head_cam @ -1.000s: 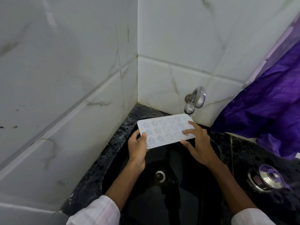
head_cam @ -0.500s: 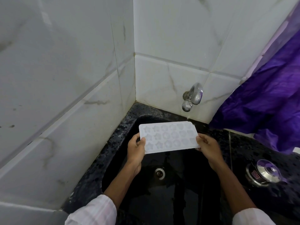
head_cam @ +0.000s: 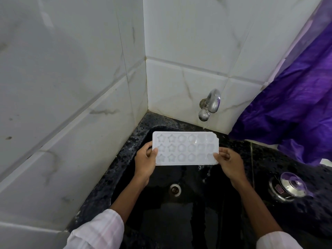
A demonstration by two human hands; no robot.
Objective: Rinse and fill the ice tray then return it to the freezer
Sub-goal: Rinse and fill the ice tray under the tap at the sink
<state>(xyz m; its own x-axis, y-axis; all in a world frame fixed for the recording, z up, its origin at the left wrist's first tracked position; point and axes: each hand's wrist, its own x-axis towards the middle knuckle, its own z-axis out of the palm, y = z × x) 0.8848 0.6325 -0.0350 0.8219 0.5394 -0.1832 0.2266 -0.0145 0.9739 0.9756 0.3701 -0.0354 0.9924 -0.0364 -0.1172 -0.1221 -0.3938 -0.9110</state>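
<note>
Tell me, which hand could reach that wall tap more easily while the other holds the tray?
Right hand, probably. It grips the ice tray by its right end, nearly under the tap, while the left hand grips the opposite end, farther from it, over the sink.

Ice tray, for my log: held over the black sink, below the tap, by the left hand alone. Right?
No: the head view shows the left hand gripping the ice tray at its left end and the right hand at its right, over the black sink, below the tap.
</note>
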